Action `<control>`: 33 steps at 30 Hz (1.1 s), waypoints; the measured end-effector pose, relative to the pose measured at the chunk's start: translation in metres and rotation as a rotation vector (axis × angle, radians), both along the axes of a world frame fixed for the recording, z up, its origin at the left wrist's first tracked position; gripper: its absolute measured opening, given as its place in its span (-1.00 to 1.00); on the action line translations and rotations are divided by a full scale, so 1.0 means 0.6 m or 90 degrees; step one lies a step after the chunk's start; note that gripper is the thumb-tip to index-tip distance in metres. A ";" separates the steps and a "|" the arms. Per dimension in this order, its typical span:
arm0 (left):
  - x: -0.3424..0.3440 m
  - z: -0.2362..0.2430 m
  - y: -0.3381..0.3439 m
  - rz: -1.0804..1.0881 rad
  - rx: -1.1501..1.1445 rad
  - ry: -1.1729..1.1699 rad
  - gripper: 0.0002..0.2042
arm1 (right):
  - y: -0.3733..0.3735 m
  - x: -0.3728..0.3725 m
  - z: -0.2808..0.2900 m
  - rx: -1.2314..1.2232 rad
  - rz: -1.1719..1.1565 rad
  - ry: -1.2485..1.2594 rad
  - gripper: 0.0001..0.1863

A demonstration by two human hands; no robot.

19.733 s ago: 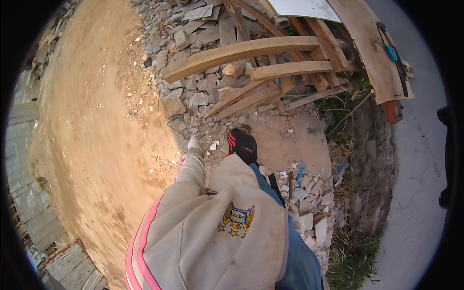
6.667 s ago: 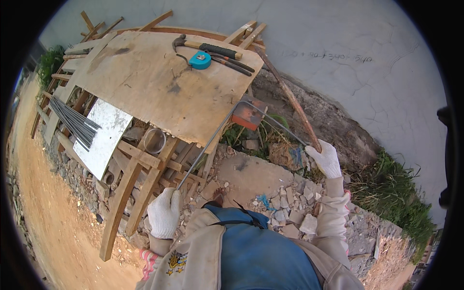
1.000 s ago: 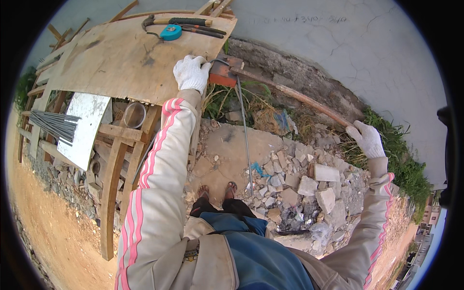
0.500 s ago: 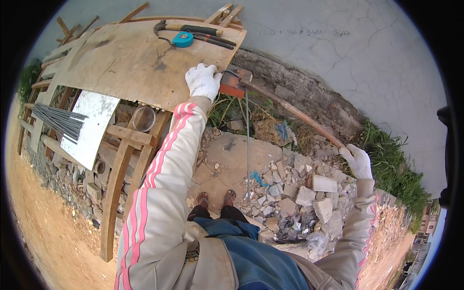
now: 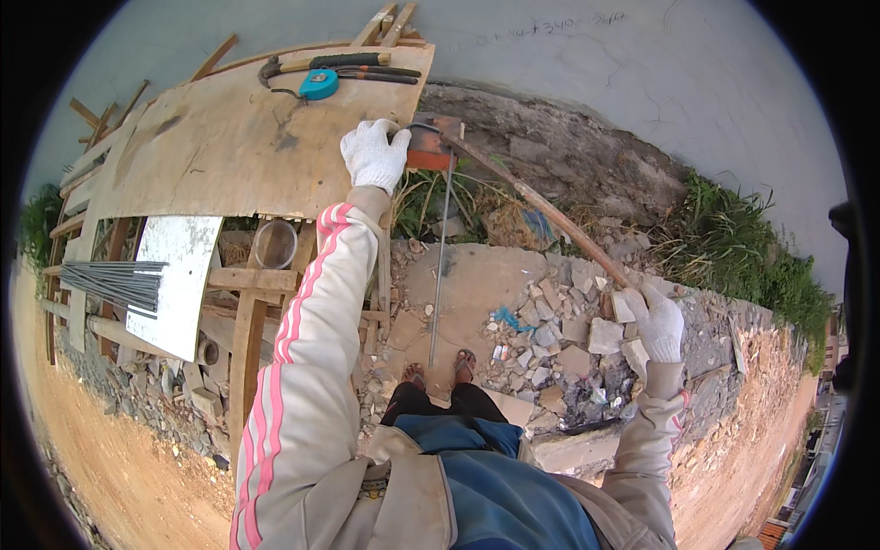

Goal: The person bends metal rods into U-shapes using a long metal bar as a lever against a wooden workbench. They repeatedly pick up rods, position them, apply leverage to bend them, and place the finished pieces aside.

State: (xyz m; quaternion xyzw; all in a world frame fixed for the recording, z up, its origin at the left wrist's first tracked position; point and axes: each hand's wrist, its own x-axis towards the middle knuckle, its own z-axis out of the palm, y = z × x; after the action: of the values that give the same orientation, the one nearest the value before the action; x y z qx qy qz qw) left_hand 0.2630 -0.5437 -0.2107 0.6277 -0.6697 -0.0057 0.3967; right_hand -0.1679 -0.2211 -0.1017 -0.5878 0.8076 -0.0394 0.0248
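Observation:
My left hand, in a white knit glove, is closed at the board's right edge, around a dark end of a thin metal rod. This rod bends at an orange-red metal block fixed to the edge, and its long part hangs out toward my feet. What lies inside the left fingers is mostly hidden. My right hand, gloved alike, grips the near end of a long rusty metal bar. The bar's far end meets the block beside the rod.
On the plywood board lie a hammer, a teal tape measure and dark-handled pliers-like tools. A bundle of cut rods rests across a white panel. Broken rubble covers ground at right, below a grey wall.
My right hand has drawn the rusty bar a little toward me and left. The hanging rod's lower end has swung left. The view has shifted slightly; my left hand stays by the block.

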 end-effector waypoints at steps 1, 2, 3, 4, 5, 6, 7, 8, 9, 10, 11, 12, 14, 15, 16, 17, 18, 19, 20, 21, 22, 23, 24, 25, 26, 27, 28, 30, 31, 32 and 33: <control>0.002 0.002 0.000 -0.025 -0.005 0.022 -0.68 | 0.013 0.014 -0.007 -0.050 0.018 0.016 -0.51; 0.004 0.006 0.001 -0.051 0.010 0.044 -0.66 | 0.026 0.029 -0.013 -0.104 0.039 0.032 -0.52; 0.005 0.010 0.001 -0.078 0.023 0.065 -0.63 | 0.036 0.043 -0.020 -0.159 0.048 0.054 -0.53; 0.005 0.015 0.002 -0.097 0.047 0.070 -0.57 | 0.045 0.057 -0.026 -0.180 0.020 0.010 -0.54; 0.007 0.020 0.006 -0.116 0.072 0.074 -0.50 | 0.053 0.067 -0.028 -0.163 0.007 0.011 -0.55; 0.008 0.024 0.015 -0.133 0.095 0.079 -0.43 | 0.058 0.074 -0.028 -0.143 -0.011 0.013 -0.56; 0.009 0.028 0.027 -0.166 0.075 0.022 -0.34 | 0.058 0.077 -0.027 -0.128 -0.019 0.012 -0.57; 0.012 0.030 0.046 -0.198 0.053 -0.034 -0.25 | 0.059 0.081 -0.027 -0.119 -0.026 0.011 -0.58; 0.017 0.031 0.071 -0.225 0.050 -0.092 -0.16 | 0.060 0.083 -0.026 -0.104 -0.034 0.005 -0.59; 0.021 0.032 0.100 -0.228 0.058 -0.162 -0.01 | 0.060 0.085 -0.026 -0.093 -0.041 0.000 -0.59; 0.023 0.035 0.128 -0.222 0.087 -0.186 0.06 | 0.059 0.086 -0.026 -0.104 -0.034 0.000 -0.59; 0.027 0.038 0.159 -0.238 0.097 -0.210 0.07 | 0.058 0.087 -0.026 -0.099 -0.038 -0.004 -0.55; 0.034 0.048 0.216 -0.250 0.118 -0.272 0.10 | 0.059 0.092 -0.029 -0.132 -0.022 -0.007 -0.47; 0.036 0.055 0.237 -0.249 0.108 -0.308 0.12 | 0.059 0.094 -0.031 -0.134 -0.020 -0.002 -0.47; 0.037 0.063 0.250 -0.257 0.126 -0.316 0.00 | 0.060 0.096 -0.033 -0.135 -0.020 0.003 -0.47; 0.037 0.070 0.260 -0.274 0.133 -0.337 -0.07 | 0.061 0.098 -0.034 -0.135 -0.021 0.003 -0.46; 0.037 0.076 0.270 -0.291 0.155 -0.368 -0.14 | 0.061 0.100 -0.035 -0.136 -0.022 0.004 -0.45; 0.036 0.078 0.280 -0.308 0.183 -0.399 -0.21 | 0.062 0.102 -0.036 -0.136 -0.025 0.000 -0.45; 0.036 0.079 0.285 -0.318 0.199 -0.409 -0.44 | 0.062 0.105 -0.036 -0.145 -0.022 0.005 -0.44; 0.038 0.080 0.284 -0.328 0.193 -0.400 -0.47 | 0.063 0.109 -0.037 -0.136 -0.029 0.001 -0.44; 0.042 0.079 0.282 -0.339 0.187 -0.392 -0.51 | 0.065 0.114 -0.039 -0.134 -0.033 0.004 -0.43; 0.047 0.075 0.280 -0.350 0.165 -0.377 -0.54 | 0.071 0.122 -0.042 -0.133 -0.038 0.008 -0.43; 0.053 0.070 0.278 -0.366 0.157 -0.369 -0.56 | 0.077 0.130 -0.046 -0.100 -0.060 0.010 -0.42; 0.058 0.066 0.271 -0.378 0.127 -0.352 -0.57 | 0.083 0.139 -0.052 -0.074 -0.080 0.015 -0.42; 0.066 0.060 0.266 -0.392 0.128 -0.348 -0.58 | 0.089 0.148 -0.058 -0.044 -0.101 0.017 -0.41; 0.073 0.055 0.262 -0.409 0.108 -0.322 -0.60 | 0.096 0.154 -0.063 -0.050 -0.105 0.002 -0.41; 0.079 0.052 0.253 -0.425 0.110 -0.308 -0.63 | 0.097 0.158 -0.067 -0.061 -0.107 -0.011 -0.41; 0.086 0.047 0.242 -0.445 0.093 -0.255 -0.70 | 0.099 0.164 -0.071 -0.067 -0.115 -0.029 -0.41; 0.087 0.044 0.240 -0.456 0.085 -0.235 -0.71 | 0.098 0.164 -0.071 -0.061 -0.115 -0.028 -0.41; 0.088 0.041 0.238 -0.463 0.088 -0.222 -0.71 | 0.098 0.165 -0.071 -0.086 -0.108 -0.023 -0.41; 0.090 0.038 0.238 -0.474 0.071 -0.207 -0.72 | 0.097 0.166 -0.071 -0.053 -0.120 -0.026 -0.40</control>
State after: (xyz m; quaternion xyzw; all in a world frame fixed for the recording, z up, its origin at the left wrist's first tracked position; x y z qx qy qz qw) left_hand 0.3169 -0.4011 -0.1879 0.3561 -0.9036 -0.0860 0.2221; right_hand -0.0683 -0.1629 -0.1441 -0.5087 0.8564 -0.0874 0.0130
